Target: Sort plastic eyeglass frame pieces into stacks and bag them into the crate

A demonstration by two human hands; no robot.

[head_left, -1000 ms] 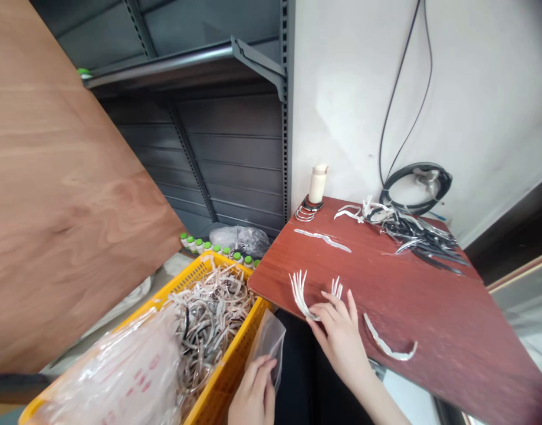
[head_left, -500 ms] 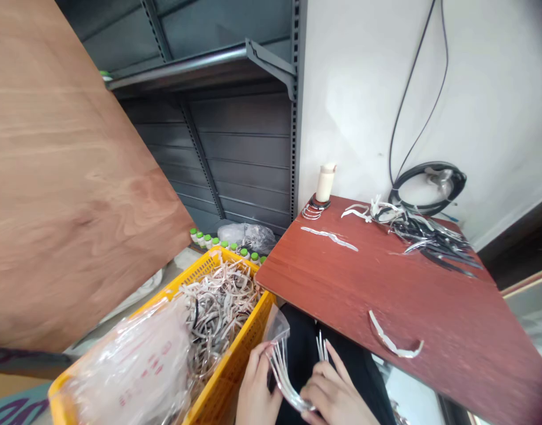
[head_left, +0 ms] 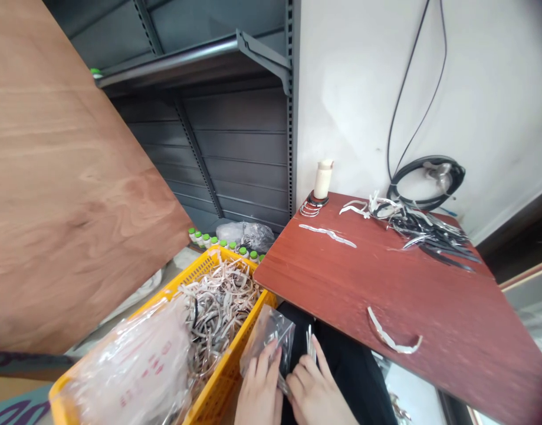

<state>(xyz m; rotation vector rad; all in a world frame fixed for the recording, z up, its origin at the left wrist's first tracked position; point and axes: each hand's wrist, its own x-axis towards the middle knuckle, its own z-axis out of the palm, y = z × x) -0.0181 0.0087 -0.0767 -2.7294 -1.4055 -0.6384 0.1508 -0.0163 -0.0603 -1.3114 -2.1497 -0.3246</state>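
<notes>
My left hand (head_left: pixel 259 381) is closed at the mouth of a clear plastic bag (head_left: pixel 267 327), its fingers over one end of a bundle of thin, curved whitish bands. The bag lies against the yellow crate's side. My right hand (head_left: pixel 317 383) is closed round the other end of the bands (head_left: pixel 311 343), whose tips stick up past the fingers. Between the two hands, only a short piece of the bundle shows; the rest is hidden by fingers and film. Both hands are above dark-clothed legs (head_left: pixel 341 354).
A yellow crate (head_left: pixel 239 348) at left holds many loose bands and a pink-printed plastic pack (head_left: pixel 138 366). On the red-brown table (head_left: pixel 324 277) lie a curved band (head_left: pixel 392 340), a flat strip (head_left: pixel 328 234), a dark strip pile (head_left: pixel 425 230) and a cream cylinder (head_left: pixel 323 180).
The clear bag has spread out, and my left fingers now cover the bundle's end there. My right hand has moved slightly left, closer to my left. Less of the bundle shows.
</notes>
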